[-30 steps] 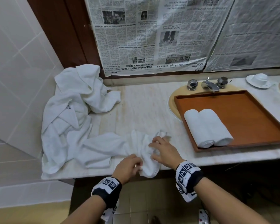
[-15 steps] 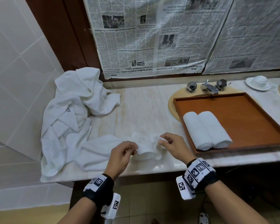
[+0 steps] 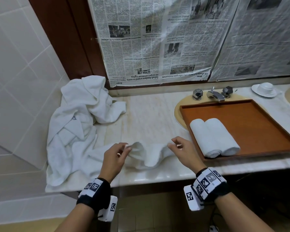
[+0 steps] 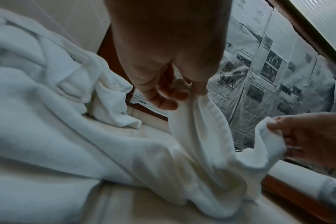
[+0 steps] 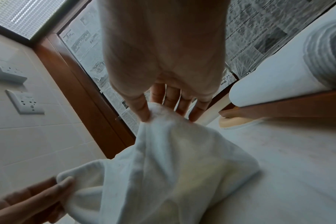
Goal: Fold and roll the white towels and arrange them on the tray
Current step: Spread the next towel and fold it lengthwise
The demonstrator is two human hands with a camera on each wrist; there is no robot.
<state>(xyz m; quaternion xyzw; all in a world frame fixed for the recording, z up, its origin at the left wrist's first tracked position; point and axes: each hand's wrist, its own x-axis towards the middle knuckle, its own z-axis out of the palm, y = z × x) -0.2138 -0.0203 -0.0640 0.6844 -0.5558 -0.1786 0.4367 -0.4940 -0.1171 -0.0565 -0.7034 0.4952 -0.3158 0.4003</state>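
Hands (image 3: 115, 156) (image 3: 182, 152) spread apart, towel (image 3: 149, 154) pinched between

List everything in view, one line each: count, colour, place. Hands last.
small towel: 1, white, front of counter, pinched at two corners
towel pile: 1 heap, white, counter's left end
rolled towels: 2, white, side by side in tray's near-left corner
tray: 1, brown wood, over the basin
faucet: 1, chrome, behind tray
cup and saucer: 1, white, far right
newspaper: sheets, grey print, covering the wall behind
left hand: pinches towel
right hand: pinches towel
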